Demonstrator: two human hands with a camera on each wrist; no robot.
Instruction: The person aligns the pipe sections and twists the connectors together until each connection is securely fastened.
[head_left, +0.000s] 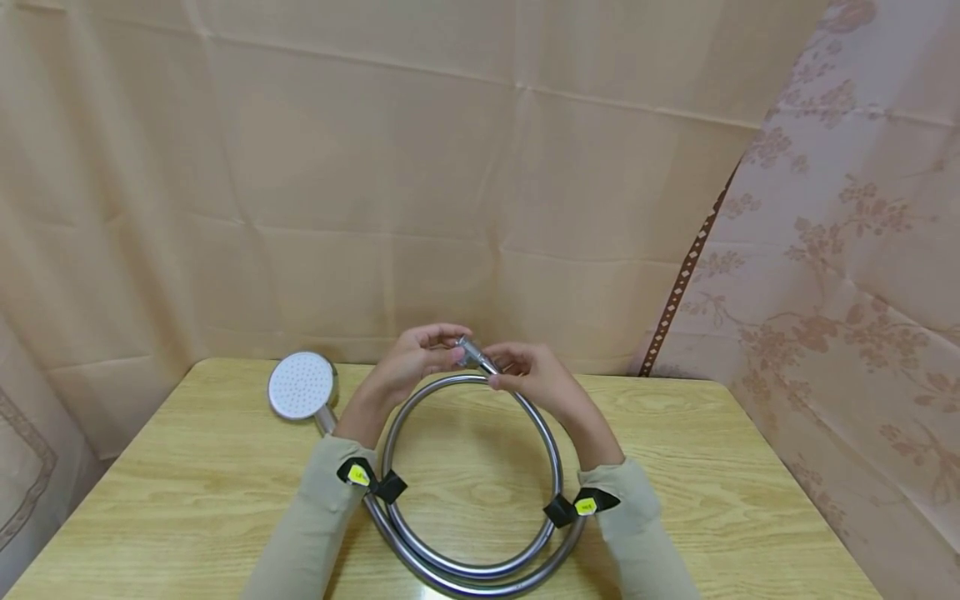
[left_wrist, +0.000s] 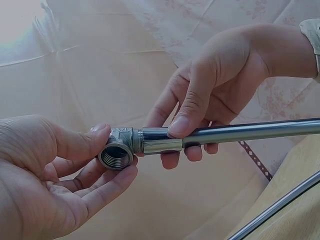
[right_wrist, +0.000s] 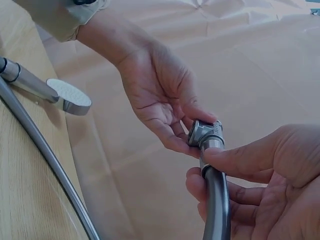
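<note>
My left hand [head_left: 405,364] pinches a metal threaded pipe fitting [left_wrist: 120,136] between thumb and fingers. Its round, internally threaded mouth faces the camera in the left wrist view. The chrome end nut [left_wrist: 162,145] of a shower hose [left_wrist: 250,131] meets the fitting's side, with a short band of thread showing between them. Thumb and fingers of my right hand [head_left: 542,377] grip the hose at this nut. Both hands hold the joined parts raised over the table's far side. The rest of the hose lies looped below, between my forearms.
A round shower head [head_left: 302,385] with a white face lies at the left on the wooden table [head_left: 675,467], its handle partly behind my left forearm. Beige cloth [head_left: 375,167] hangs behind the table, and a flowered curtain [head_left: 847,250] hangs at the right.
</note>
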